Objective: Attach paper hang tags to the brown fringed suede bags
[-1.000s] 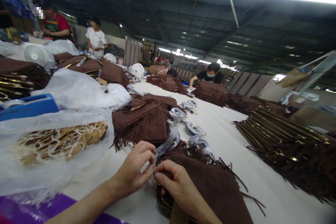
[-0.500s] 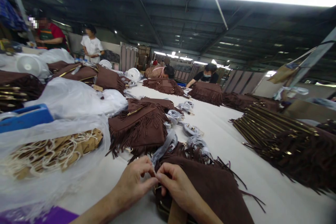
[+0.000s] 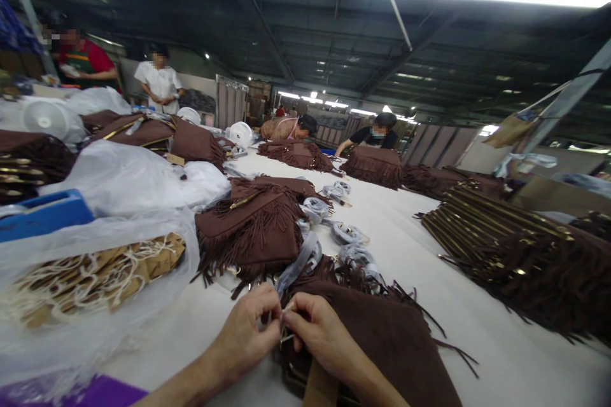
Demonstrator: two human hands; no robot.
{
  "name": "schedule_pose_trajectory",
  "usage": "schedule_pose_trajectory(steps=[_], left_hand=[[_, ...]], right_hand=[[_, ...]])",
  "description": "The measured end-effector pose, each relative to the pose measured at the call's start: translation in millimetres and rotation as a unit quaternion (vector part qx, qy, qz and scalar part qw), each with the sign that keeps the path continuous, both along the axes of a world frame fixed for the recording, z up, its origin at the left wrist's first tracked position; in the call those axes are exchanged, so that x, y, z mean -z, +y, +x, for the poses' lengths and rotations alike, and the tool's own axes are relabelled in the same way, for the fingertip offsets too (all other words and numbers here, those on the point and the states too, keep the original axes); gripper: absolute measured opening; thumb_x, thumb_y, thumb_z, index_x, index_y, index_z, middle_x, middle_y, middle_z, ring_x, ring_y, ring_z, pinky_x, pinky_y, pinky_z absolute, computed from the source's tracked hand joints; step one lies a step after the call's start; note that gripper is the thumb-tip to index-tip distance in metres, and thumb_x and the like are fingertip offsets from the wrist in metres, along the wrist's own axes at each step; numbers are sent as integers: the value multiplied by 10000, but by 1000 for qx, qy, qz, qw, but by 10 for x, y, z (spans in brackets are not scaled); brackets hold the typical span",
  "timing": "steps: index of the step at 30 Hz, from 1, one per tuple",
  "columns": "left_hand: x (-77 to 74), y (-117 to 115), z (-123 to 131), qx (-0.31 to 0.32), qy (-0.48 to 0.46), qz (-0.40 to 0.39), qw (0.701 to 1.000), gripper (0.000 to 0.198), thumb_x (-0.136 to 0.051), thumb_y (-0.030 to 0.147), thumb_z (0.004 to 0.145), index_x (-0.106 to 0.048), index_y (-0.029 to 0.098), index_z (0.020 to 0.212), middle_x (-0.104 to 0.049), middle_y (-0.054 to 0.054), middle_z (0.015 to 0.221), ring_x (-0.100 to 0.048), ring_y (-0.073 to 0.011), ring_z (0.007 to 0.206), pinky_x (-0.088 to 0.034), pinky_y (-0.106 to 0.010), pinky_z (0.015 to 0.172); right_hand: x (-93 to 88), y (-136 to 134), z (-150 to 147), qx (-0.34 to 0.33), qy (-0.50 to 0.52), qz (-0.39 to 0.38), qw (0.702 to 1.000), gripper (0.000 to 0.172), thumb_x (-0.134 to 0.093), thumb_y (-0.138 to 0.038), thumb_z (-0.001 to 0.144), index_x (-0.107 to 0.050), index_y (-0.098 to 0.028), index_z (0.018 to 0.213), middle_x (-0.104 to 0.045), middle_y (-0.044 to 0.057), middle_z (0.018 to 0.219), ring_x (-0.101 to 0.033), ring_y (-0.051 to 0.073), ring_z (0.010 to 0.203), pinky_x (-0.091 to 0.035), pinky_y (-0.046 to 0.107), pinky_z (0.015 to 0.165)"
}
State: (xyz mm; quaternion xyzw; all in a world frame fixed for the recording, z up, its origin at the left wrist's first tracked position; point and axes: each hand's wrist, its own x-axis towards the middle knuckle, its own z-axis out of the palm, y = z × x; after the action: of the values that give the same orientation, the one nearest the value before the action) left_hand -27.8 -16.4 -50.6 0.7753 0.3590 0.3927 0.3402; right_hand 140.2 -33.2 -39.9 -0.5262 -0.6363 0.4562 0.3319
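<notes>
My left hand (image 3: 252, 324) and my right hand (image 3: 317, 327) meet fingertip to fingertip, each in a closed pinch. Between them shows a thin white string (image 3: 287, 336), partly hidden by the fingers. Below my right hand lies a brown fringed bag (image 3: 386, 331), its gold-edged opening towards me. A brown card hang tag (image 3: 321, 385) sticks out from under the right wrist. Just beyond my fingers is a strap wrapped in grey film (image 3: 296, 265). Another fringed bag (image 3: 252, 232) rests a little farther off.
Brown tags with white strings (image 3: 109, 276) lie in clear plastic at the left, near a blue tape dispenser (image 3: 42, 213). Wrapped strap coils (image 3: 346, 233) line the white table (image 3: 405, 229). Stacked bags (image 3: 506, 254) stand at the right. Co-workers (image 3: 375, 133) are farther back.
My fingers have shifted slightly at the string, and more of it shows below them. The bag stays in place; the view has moved a little.
</notes>
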Motion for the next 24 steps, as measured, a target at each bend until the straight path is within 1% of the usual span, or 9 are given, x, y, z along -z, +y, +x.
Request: schedule_pose_trajectory(steps=[3, 7, 9, 12, 14, 16, 18, 21, 24], left_hand=[[0, 31, -15, 9, -20, -49, 999, 127, -477, 184, 709, -442, 189, 587, -497, 1, 662, -479, -153, 666, -338, -251, 615], [-1, 81, -34, 34, -88, -183, 978, 92, -516, 224, 616, -473, 181, 547, -523, 9, 588, -447, -129, 587, -324, -238, 572], [-23, 84, -44, 53, -154, -280, 946, 67, -532, 228, 565, -493, 174, 553, -551, 15, 587, -369, -86, 495, -258, -219, 499], [-80, 75, -74, 65, -262, -388, 881, 73, -543, 198, 518, -495, 169, 566, -578, 21, 594, -296, -55, 443, -163, -209, 456], [-117, 74, -101, 61, -309, -408, 857, 84, -564, 173, 507, -490, 165, 546, -599, 12, 605, -362, -67, 484, -215, -200, 472], [-143, 83, -130, 56, -332, -418, 844, 107, -601, 169, 506, -498, 163, 534, -620, 4, 616, -435, -86, 540, -305, -201, 522], [-158, 97, -155, 53, -345, -428, 834, 137, -647, 184, 513, -515, 165, 545, -655, -12, 654, -519, -115, 623, -386, -218, 606], [-173, 107, -179, 49, -358, -444, 820, 184, -698, 198, 517, -527, 167, 579, -714, -45, 775, -603, -146, 728, -452, -251, 714], [-178, 95, -178, 40, -362, -452, 814, 196, -716, 202, 543, -537, 165, 615, -699, -30, 742, -586, -105, 620, -407, -185, 561]], right_hand=[[-55, -8, 8, 0, 2, -29, 1000, 216, -535, -364, 796, -531, -184, 676, -485, -62, 464, -378, 89, 425, -280, 204, 456], [-135, -16, 38, -21, 53, -98, 994, 271, -617, -429, 775, -516, -187, 708, -461, -84, 462, -331, 72, 410, -233, 196, 431], [-155, -17, 73, -35, 124, -126, 984, 307, -716, -424, 723, -537, -175, 725, -493, -82, 496, -360, 63, 422, -250, 184, 441], [-172, -20, 163, -63, 262, -164, 949, 363, -818, -418, 666, -593, -149, 762, -606, -27, 633, -502, 76, 507, -378, 192, 535], [-179, -26, 238, -93, 328, -185, 922, 380, -818, -446, 688, -636, -141, 825, -675, 42, 790, -615, 135, 659, -474, 260, 661], [-177, -31, 306, -124, 354, -190, 907, 389, -838, -412, 676, -661, -152, 903, -695, 83, 942, -648, 186, 801, -502, 330, 753], [-163, -28, 355, -136, 339, -184, 912, 410, -869, -320, 627, -665, -167, 948, -695, 73, 991, -643, 183, 820, -496, 316, 756], [-138, -10, 381, -109, 250, -160, 949, 389, -836, -246, 620, -647, -161, 949, -667, -6, 804, -571, 96, 613, -410, 201, 586], [-154, 2, 384, -71, 170, -121, 976, 351, -758, -193, 613, -606, -164, 928, -573, -73, 688, -443, 51, 505, -288, 171, 477]])
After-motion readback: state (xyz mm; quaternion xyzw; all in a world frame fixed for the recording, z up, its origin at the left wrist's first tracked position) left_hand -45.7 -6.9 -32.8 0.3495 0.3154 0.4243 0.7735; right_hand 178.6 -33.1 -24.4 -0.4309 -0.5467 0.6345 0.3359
